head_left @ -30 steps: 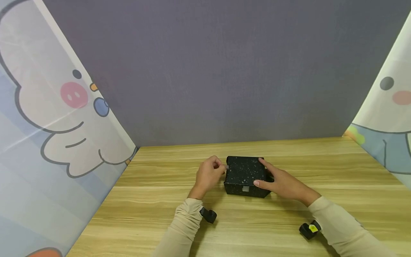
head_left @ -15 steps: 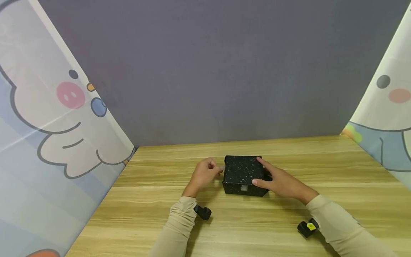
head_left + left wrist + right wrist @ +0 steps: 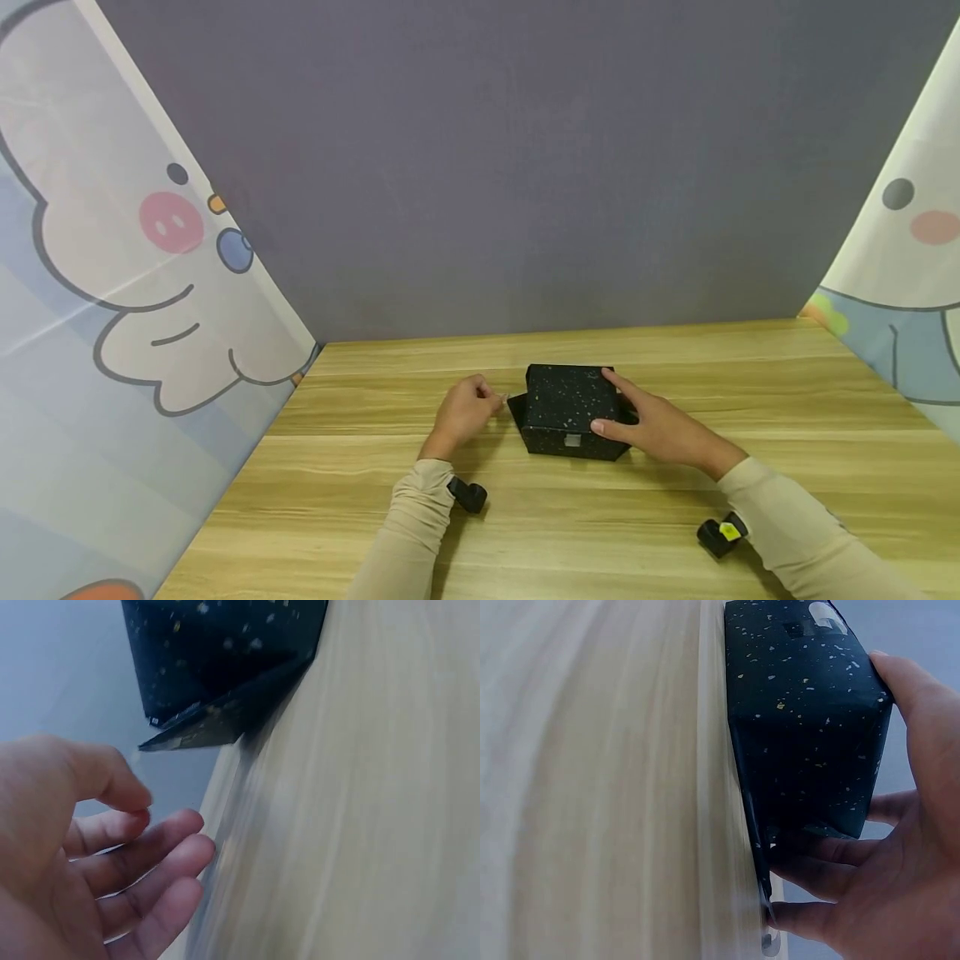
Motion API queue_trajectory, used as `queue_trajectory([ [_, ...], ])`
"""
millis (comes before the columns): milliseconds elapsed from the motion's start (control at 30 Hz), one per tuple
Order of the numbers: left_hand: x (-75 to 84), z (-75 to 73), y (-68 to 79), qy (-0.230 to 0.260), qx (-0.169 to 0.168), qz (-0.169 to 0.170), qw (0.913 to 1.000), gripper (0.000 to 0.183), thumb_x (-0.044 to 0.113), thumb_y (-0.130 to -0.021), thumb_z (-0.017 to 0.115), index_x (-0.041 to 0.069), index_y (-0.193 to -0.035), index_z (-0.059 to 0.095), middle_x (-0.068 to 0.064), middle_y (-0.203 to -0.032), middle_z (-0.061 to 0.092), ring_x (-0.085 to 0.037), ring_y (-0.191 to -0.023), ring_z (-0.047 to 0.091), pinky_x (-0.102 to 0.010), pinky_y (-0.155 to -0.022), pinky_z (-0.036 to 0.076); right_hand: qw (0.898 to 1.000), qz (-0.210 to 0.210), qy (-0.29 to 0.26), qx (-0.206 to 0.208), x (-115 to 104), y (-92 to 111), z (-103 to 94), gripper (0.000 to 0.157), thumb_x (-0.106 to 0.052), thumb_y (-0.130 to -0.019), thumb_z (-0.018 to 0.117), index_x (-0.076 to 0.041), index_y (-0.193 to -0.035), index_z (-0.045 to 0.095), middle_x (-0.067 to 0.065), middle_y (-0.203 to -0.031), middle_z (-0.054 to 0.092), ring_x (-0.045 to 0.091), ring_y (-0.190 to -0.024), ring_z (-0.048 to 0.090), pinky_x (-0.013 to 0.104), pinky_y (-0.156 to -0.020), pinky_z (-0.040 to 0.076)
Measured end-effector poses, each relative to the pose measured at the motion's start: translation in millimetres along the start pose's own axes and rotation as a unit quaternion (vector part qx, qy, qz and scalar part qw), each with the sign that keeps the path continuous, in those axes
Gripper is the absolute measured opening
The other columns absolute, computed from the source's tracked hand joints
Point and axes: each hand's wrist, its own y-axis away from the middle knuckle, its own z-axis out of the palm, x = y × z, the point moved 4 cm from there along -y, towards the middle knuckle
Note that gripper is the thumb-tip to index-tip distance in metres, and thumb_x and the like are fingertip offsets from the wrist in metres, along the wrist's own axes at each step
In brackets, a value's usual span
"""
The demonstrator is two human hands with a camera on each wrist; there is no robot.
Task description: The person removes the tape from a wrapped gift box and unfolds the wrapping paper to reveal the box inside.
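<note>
The black box sits flat on the table, just right of the left hand and within the grasp of the right hand. Its low front face, wider than tall, looks towards the person; the long edges of that face run left to right, from one hand towards the other. Foreshortening hides whether the top is longer that way too. A pointed flap juts from the left end towards the left fingertips; at the other end a second flap lies low by the right hand's fingers.

The left thumb and forefinger pinch a small clear strip beside the flap's tip, the other fingers loosely bent. The right hand grips the box's right end: thumb on the near top edge, forefinger at the far corner, remaining fingers down by the end.

Pale, streaked wood makes up the table around both hands. Beyond them rises a plain grey wall; cartoon panels flank it, one with a pink snout on the left hand's side.

Pale flecks speckle the box, and a silvery tab marks its front, left of the right thumb. Behind the right hand, a yellow sticker on the wrist camera is too small to read.
</note>
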Motion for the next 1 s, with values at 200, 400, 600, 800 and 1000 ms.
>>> queue_trajectory([
  [200, -7.9, -7.7, 1.1, -0.006, -0.007, -0.017, 0.9998, 0.015, 0.02, -0.096, 0.067, 0.013, -0.084, 0.063, -0.001, -0.073, 0.063, -0.016, -0.056, 0.048, -0.031, -0.053, 0.039, 1.0, -0.003, 0.0, 0.001, 0.0, -0.1, -0.7, 0.095, -0.059, -0.094, 0.062, -0.017, -0.163, 0.013, 0.031, -0.156, 0.029, 0.052, -0.136, 0.037, 0.068, -0.097, 0.039],
  [400, -12.9, -12.8, 3.7, -0.065, 0.0, -0.014, 0.9978, 0.017, 0.014, -0.092, 0.068, 0.014, -0.077, 0.061, 0.002, -0.073, 0.06, -0.016, -0.055, 0.046, -0.032, -0.054, 0.038, 1.0, -0.002, 0.0, 0.0, 0.8, 0.8, 0.4, 0.095, -0.059, -0.094, 0.061, -0.016, -0.163, 0.013, 0.031, -0.156, 0.028, 0.051, -0.136, 0.038, 0.067, -0.098, 0.039],
  [600, -16.5, -13.5, 4.0, -0.102, 0.013, -0.029, 0.9943, 0.019, 0.017, -0.091, 0.072, 0.015, -0.075, 0.062, 0.002, -0.071, 0.059, -0.017, -0.057, 0.049, -0.032, -0.053, 0.039, 1.0, -0.001, 0.0, -0.001, 2.0, 0.9, 1.5, 0.095, -0.06, -0.094, 0.061, -0.017, -0.163, 0.011, 0.032, -0.155, 0.029, 0.051, -0.136, 0.038, 0.067, -0.098, 0.04],
  [800, -21.8, -13.6, 3.3, -0.122, 0.017, -0.044, 0.9914, 0.016, 0.019, -0.091, 0.073, 0.017, -0.078, 0.064, 0.003, -0.071, 0.058, -0.016, -0.058, 0.05, -0.032, -0.053, 0.039, 1.0, -0.005, 0.003, -0.001, 2.1, 0.3, 1.3, 0.094, -0.059, -0.095, 0.061, -0.017, -0.163, 0.012, 0.031, -0.155, 0.03, 0.051, -0.136, 0.038, 0.067, -0.098, 0.04],
  [1000, -23.9, -14.8, 3.3, -0.141, 0.027, -0.034, 0.9891, 0.011, 0.016, -0.091, 0.072, 0.017, -0.081, 0.066, 0.003, -0.076, 0.061, -0.016, -0.062, 0.053, -0.033, -0.056, 0.042, 1.0, -0.008, 0.004, 0.0, 1.7, 0.4, 1.1, 0.094, -0.059, -0.095, 0.061, -0.017, -0.163, 0.012, 0.031, -0.156, 0.029, 0.051, -0.136, 0.038, 0.067, -0.098, 0.039],
])
